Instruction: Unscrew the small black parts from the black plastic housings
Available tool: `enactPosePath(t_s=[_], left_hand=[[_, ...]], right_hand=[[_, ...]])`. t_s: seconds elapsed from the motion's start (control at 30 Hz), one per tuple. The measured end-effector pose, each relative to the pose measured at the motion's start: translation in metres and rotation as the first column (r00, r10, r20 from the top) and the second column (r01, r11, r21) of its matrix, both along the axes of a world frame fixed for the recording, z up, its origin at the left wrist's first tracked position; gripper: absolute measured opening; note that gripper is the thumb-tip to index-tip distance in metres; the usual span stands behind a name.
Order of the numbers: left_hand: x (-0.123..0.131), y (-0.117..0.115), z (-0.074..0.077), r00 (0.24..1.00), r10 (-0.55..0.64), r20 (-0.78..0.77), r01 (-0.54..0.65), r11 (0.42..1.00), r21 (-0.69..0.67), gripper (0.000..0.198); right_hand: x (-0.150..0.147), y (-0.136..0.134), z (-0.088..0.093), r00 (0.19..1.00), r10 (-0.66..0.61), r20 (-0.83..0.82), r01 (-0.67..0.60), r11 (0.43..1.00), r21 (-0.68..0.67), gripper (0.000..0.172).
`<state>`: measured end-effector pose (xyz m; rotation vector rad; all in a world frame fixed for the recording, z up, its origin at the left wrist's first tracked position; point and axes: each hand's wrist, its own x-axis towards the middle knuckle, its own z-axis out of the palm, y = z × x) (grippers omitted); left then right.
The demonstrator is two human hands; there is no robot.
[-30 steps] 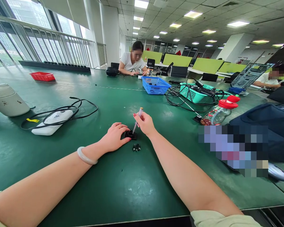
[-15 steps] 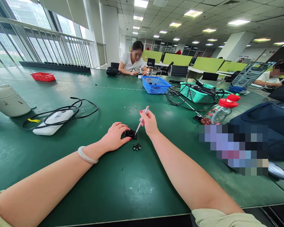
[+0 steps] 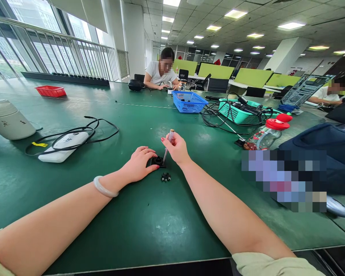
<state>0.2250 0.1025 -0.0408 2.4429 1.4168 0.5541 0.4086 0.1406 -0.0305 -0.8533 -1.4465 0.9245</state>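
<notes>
My left hand [image 3: 139, 165] rests on the green table [image 3: 161, 218], its fingers curled against a small black square part [image 3: 158, 161] and holding it in place. My right hand [image 3: 176, 147] pinches a thin screwdriver [image 3: 167, 145] with a clear handle, its tip down on that part. A second small black part [image 3: 166, 177] lies loose just in front of the two hands.
A white device with a black cable [image 3: 65, 144] lies to the left, a pale jug [image 3: 6, 119] beyond it. A bottle with a red cap [image 3: 266, 136], blue basket [image 3: 189, 102], teal basket [image 3: 241, 112] and dark bag [image 3: 324, 149] sit right. A person [image 3: 161, 71] sits across the table.
My right hand swung the screwdriver handle right, then back left to near upright over the black part. My left hand stayed on the part.
</notes>
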Motion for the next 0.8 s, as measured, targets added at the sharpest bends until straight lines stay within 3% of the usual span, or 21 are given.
enactPosePath(t_s=[0.13,0.4,0.8], left_hand=[[0.000,0.001,-0.001,1.000,-0.007,-0.022,0.007,1.000,0.009,0.043],[0.000,0.002,-0.002,1.000,-0.005,-0.029,0.005,1.000,0.006,0.040],[-0.001,0.003,-0.003,0.998,-0.025,-0.057,0.027,0.999,0.023,0.042]], right_hand=[[-0.002,-0.001,0.000,1.000,-0.008,0.021,0.007,1.000,0.027,0.038],[0.005,0.008,-0.001,0.964,-0.174,-0.200,0.166,0.984,-0.057,0.044],[0.006,0.007,-0.006,0.981,-0.152,-0.122,0.153,0.988,0.005,0.042]])
